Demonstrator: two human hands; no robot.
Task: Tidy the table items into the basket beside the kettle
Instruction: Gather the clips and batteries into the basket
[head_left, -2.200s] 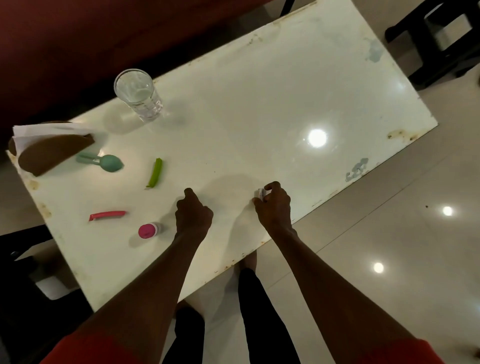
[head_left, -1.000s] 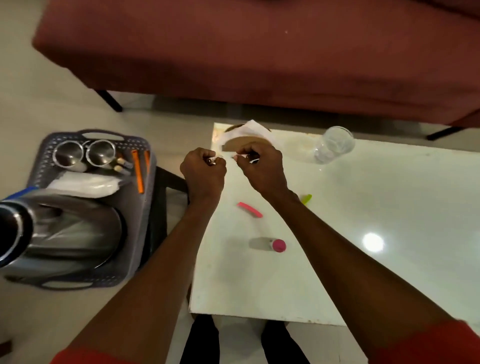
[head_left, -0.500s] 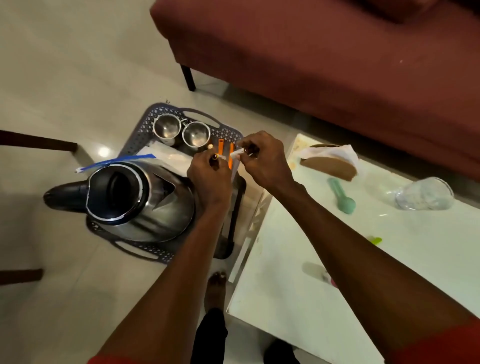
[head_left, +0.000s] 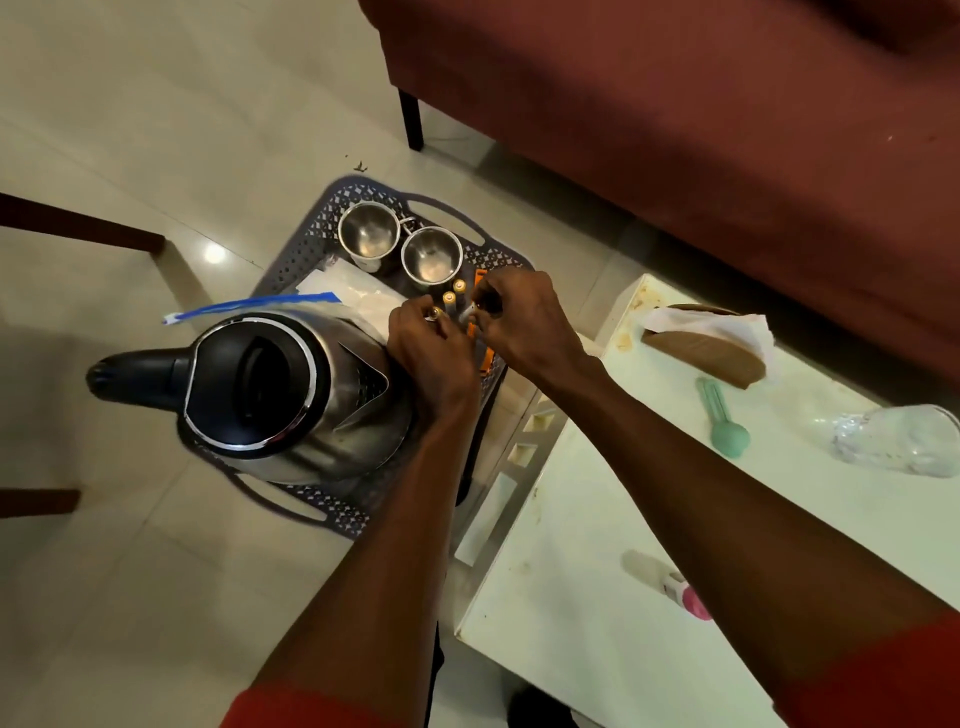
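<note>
Fingers of both my hands are curled tight, each pinching something small over the grey basket (head_left: 306, 244). My left hand (head_left: 426, 343) grips a little brass-tipped piece at its fingertips, and my right hand (head_left: 524, 322) pinches a small white item; what either one is, I cannot tell.

Half a second ago both hands were higher, above the near edge of the basket; now they are lower and further in, right over the two small upright gold-capped items (head_left: 453, 293) and the orange strips (head_left: 485, 358) lying along the basket's right side. A second ago they were still over the white table (head_left: 597, 597), and before that pressed on its top.

The kettle (head_left: 280, 395) stands in the near part of the basket, touching my left wrist. Beyond it lie a white packet (head_left: 343, 291) and two steel cups (head_left: 400, 249) side by side at the far end.

On the table remain a green spoon (head_left: 722, 415), a tipped glass (head_left: 898, 441), a brown napkin holder (head_left: 706, 348) and a pink-capped tube (head_left: 685, 603), partly hidden by my right forearm.
</note>
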